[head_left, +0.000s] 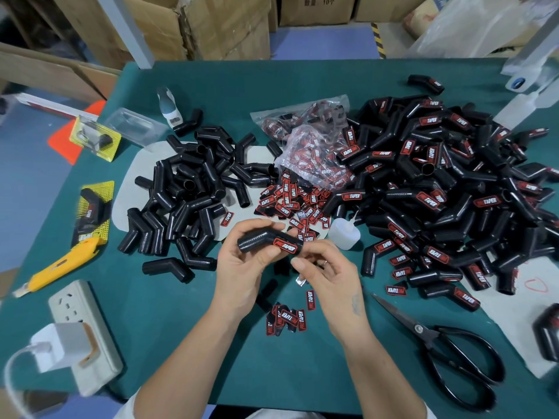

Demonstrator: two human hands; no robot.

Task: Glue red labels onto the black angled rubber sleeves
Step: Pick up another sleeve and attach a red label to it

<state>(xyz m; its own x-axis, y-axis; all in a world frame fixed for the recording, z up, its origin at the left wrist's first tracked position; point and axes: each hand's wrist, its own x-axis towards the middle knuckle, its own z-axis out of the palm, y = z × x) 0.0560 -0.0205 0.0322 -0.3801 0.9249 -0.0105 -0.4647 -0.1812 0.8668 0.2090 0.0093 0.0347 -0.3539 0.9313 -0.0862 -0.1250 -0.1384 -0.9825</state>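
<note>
Black sleeve (266, 241) with label (285, 246) on it, gripped in our left hand (242, 264). Our right hand (326, 267) pinches its labelled end, fingers curled. Glue bottle (344, 232) just beyond the right hand.

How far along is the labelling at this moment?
Done: the large right-hand pile of labelled sleeves. In hand: the left hand grips a sleeve already bearing a red label, with the right hand at its end. Left: the smaller pile of bare sleeves and the loose labels.
</note>
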